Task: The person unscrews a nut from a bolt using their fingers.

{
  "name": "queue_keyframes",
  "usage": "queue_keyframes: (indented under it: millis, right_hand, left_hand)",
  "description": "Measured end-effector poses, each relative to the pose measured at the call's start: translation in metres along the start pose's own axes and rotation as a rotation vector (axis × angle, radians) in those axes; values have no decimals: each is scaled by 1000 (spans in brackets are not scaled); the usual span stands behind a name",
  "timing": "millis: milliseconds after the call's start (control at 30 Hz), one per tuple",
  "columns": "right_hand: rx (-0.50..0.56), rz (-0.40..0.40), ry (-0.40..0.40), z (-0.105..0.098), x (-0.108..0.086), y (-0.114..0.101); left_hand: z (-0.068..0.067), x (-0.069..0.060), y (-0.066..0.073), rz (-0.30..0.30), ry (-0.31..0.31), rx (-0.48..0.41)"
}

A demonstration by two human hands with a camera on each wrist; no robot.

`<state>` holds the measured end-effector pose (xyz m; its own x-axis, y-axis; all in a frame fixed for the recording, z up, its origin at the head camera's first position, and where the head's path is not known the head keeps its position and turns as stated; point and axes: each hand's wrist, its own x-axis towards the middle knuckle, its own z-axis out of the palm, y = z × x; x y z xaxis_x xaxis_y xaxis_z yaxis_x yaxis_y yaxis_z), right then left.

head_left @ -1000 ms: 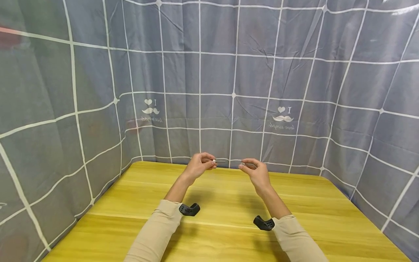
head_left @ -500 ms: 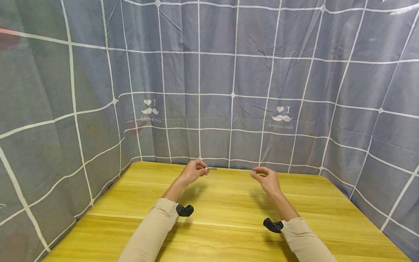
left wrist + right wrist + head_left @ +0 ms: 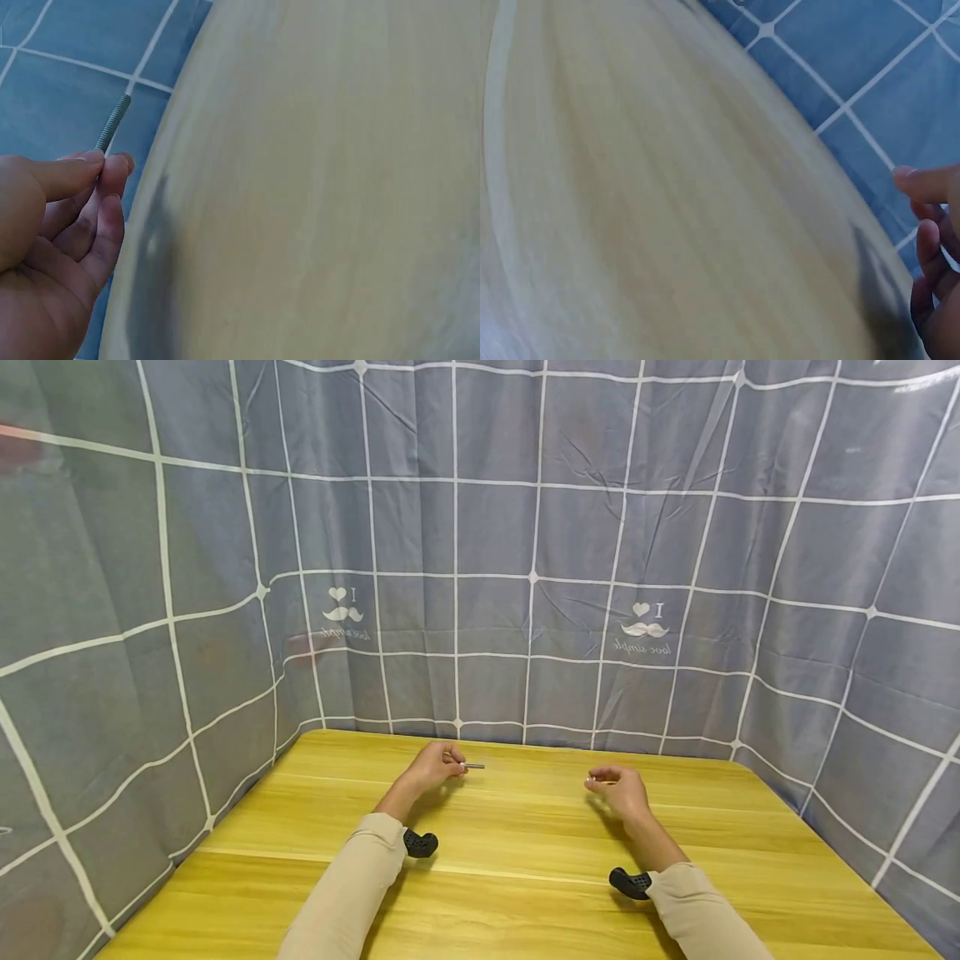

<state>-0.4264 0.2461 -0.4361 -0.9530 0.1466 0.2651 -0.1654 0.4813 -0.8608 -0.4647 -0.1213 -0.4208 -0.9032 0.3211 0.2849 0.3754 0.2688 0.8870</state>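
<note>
My left hand (image 3: 435,766) pinches a thin metal bolt (image 3: 474,766) between thumb and fingers. Its threaded shank (image 3: 114,120) sticks out past the fingertips in the left wrist view, while the other end is hidden in the grip. Off to the right, above the table, my right hand (image 3: 621,789) pinches a small shiny metal piece (image 3: 591,779), too small to make out its kind. From the right wrist view only part of that hand (image 3: 939,255) shows, thumb and fingers bent, and the piece cannot be seen there. The two hands are well apart.
Beneath both hands lies a yellow wood-grain table (image 3: 517,852). Grey curtains (image 3: 495,527) with white grid lines hang close behind its far edge and along the sides. A black wrist device (image 3: 420,843) sits at the left cuff, another (image 3: 630,883) at the right.
Both hands have moved apart from each other and down toward the table, the left with the bolt still pinched, the right with its small metal piece.
</note>
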Motion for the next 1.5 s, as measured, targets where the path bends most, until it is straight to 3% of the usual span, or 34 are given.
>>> queue_keyframes:
  millis: [233, 467, 633, 1000, 1500]
  right_hand:
    - [-127, -18, -18, 0, -1, 4]
    - [-215, -36, -75, -2, -2, 7]
    - [-282, -22, -80, -5, -1, 8]
    - [-318, 36, -123, -9, 3, 8]
    - [-315, -17, -134, -5, 2, 7]
  left_hand:
    - [2, -2, -6, -84, 45, 136]
    - [2, -4, -9, -36, 48, 364]
    - [3, -3, -8, -51, 21, 454]
    - [3, -3, -2, -117, -20, 444]
    - [1, -3, 1, -118, -12, 442]
